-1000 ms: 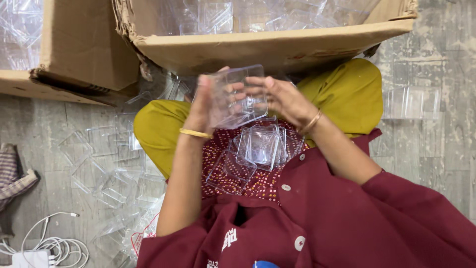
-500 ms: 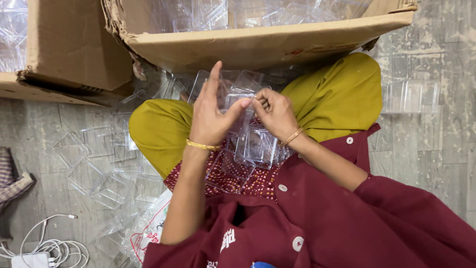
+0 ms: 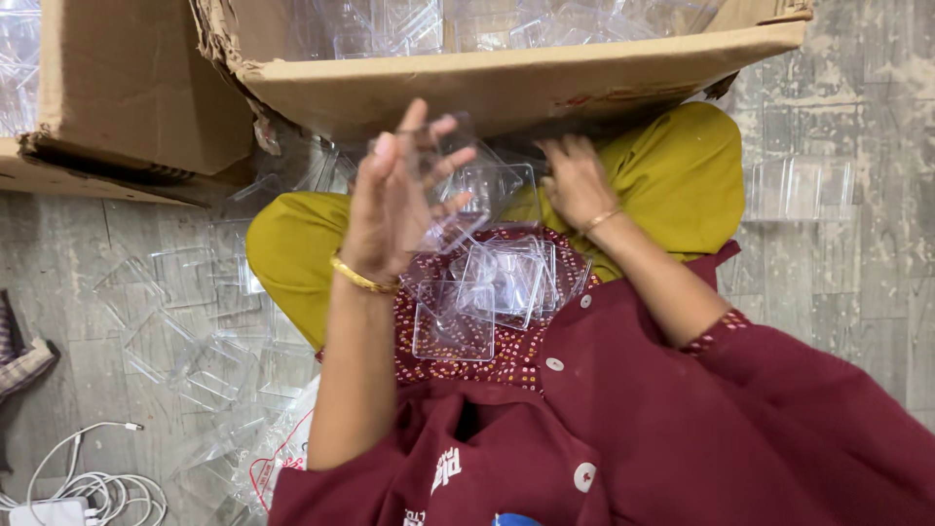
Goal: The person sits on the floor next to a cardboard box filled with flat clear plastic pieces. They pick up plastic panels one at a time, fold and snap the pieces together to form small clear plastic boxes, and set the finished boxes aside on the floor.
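Note:
My left hand [image 3: 394, 200] is raised over my lap and grips a clear plastic box piece [image 3: 458, 190] between thumb and fingers. My right hand [image 3: 575, 180] rests palm down on my yellow-clad knee [image 3: 672, 175], just under the front wall of a large cardboard box [image 3: 506, 83], and holds nothing that I can see. Several clear square plastic lids and trays [image 3: 487, 292] lie stacked in my lap on the maroon patterned cloth.
The cardboard box holds more clear plastic pieces [image 3: 438, 24]. A second carton [image 3: 127, 88] stands at the left. Loose clear trays [image 3: 185, 321] litter the grey floor on the left, one more [image 3: 799, 190] on the right. A white charger and cable [image 3: 78, 487] lie at bottom left.
My right hand has let go of the clear piece and dropped to my knee near the box. My left hand keeps the piece and has lifted slightly.

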`<move>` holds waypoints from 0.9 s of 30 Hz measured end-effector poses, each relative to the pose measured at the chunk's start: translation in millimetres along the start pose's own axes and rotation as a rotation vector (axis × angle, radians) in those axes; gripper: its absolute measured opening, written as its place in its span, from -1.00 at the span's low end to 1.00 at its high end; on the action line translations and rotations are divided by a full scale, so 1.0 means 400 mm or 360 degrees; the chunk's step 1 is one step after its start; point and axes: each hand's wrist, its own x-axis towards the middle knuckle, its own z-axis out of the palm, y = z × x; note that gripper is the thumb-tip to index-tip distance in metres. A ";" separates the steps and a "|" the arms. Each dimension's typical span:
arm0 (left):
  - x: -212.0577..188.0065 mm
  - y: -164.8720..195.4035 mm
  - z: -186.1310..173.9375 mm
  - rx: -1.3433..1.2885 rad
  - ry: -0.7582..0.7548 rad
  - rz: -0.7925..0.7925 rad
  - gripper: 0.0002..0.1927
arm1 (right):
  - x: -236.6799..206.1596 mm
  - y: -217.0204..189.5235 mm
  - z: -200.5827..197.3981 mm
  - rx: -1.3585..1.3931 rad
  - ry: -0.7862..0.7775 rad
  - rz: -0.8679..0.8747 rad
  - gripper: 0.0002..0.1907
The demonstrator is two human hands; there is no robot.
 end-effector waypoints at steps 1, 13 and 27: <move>0.002 -0.010 0.000 -0.0057 0.0011 -0.0066 0.06 | -0.002 0.008 -0.020 0.0009 -0.0020 0.0002 -0.48; 0.029 -0.078 0.055 -0.0330 -0.0158 -0.0551 -0.10 | -0.042 -0.100 -0.237 0.2270 -0.0282 0.0456 -0.68; 0.043 -0.086 0.095 0.0109 0.0110 -0.0644 -0.05 | -0.011 -0.164 -0.346 0.1320 -0.0230 -0.0270 0.24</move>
